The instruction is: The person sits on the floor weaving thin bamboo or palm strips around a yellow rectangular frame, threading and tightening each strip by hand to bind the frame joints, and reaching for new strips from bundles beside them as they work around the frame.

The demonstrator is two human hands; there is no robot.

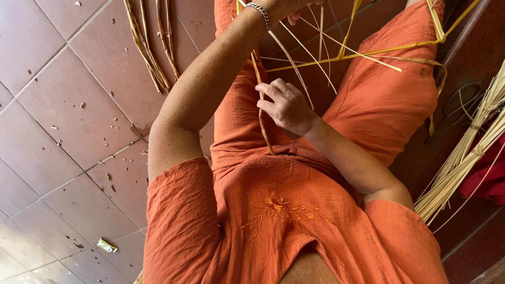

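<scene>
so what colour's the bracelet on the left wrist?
Silver metal bracelet, clearest in the head view.

On the reddish-brown tiled floor [63,121] we see a loose row of brown cane strips [150,44], a small crumpled yellowish wrapper [106,245], and, opposite, a tied bundle of pale straw-coloured reeds [463,158] beside red cloth [486,179].

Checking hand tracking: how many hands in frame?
2. The left hand is at the top edge, partly cut off, among thin cane strips; the right hand is mid-frame over the lap, touching a strip.
</scene>
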